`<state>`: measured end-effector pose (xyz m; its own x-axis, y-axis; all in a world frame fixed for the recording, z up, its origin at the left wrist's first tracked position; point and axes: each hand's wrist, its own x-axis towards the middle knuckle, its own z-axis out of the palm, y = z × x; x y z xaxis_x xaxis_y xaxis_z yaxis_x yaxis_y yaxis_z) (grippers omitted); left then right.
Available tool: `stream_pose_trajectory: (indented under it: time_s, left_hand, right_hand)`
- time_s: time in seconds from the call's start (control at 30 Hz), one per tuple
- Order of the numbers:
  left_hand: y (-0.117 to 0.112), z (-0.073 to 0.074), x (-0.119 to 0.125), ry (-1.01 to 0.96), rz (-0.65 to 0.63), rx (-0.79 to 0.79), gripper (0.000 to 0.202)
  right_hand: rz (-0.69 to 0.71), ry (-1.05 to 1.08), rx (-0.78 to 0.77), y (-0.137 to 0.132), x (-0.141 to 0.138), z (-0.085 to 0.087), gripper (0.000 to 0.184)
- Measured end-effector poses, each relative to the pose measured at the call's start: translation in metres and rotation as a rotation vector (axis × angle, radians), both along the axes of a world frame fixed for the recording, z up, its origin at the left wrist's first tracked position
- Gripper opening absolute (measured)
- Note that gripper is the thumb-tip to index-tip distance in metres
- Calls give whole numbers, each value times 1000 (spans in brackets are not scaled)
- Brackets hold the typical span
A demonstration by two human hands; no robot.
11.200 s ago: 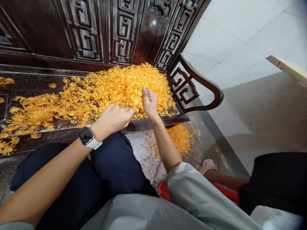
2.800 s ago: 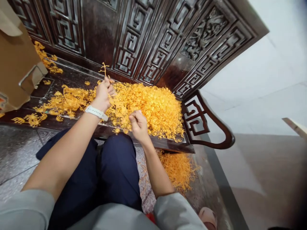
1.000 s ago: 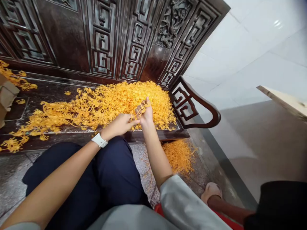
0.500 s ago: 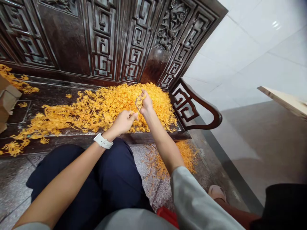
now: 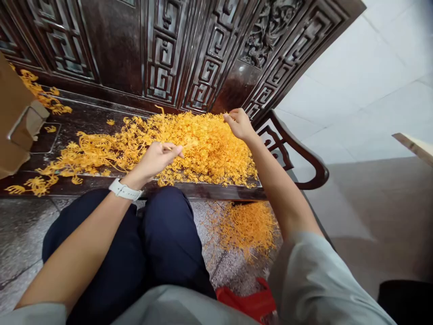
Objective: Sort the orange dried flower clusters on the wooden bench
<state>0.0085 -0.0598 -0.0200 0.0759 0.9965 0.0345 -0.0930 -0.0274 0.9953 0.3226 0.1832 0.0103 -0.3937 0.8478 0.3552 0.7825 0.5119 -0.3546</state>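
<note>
A large heap of yellow-orange curly, flower-like pieces [image 5: 216,155] covers the right part of a dark wooden bench seat, thinning out in a trail of strands to the left. Over the front of the heap, my left hand [image 5: 157,159], with a white watch [image 5: 125,189] on the wrist, is closed in a pinch on a thin yellow piece [image 5: 189,143] that points right. My right hand [image 5: 241,124] is at the back right edge of the heap, fingers curled and thumb near the fingertips. Whether it holds a small piece cannot be made out.
A carved bench back [image 5: 199,54] rises behind the heap, with an armrest [image 5: 311,174] at right. An open cardboard box [image 5: 16,122] stands at left. Thin orange bits [image 5: 250,228] lie piled on the floor beside a red item [image 5: 248,302]. A board edge [image 5: 414,146] juts in at far right.
My hands were together over the heap and have moved apart. The right went right and back, the left slightly left. The view has shifted, showing more of the box.
</note>
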Motion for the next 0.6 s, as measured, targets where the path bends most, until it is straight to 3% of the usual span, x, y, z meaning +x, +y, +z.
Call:
stream_pose_trajectory:
  time_s: [0.13,0.2,0.33,0.43,0.5,0.6]
  left_hand:
    - [1,-2,-3,-100,-27,-42,36]
    - [0,-2,-3,-98,-31,-47,36]
    - [-2,-2,-3,-60,-61,-4,35]
    - [-5,-3,-5,-8,-73,24,34]
    - [-7,-4,-5,53,-62,43,34]
    - [-11,-5,0,121,-39,74,36]
  right_hand:
    - [34,-12,-7,-27,-23,9,58]
    - [121,94,-51,-50,-41,14,50]
    - [396,389,-452,-104,-86,24,44]
    - [597,302,-622,-128,-109,27,51]
    - [616,278,-615,-133,-113,26,59]
    - [498,420,-617,-126,-107,18,59]
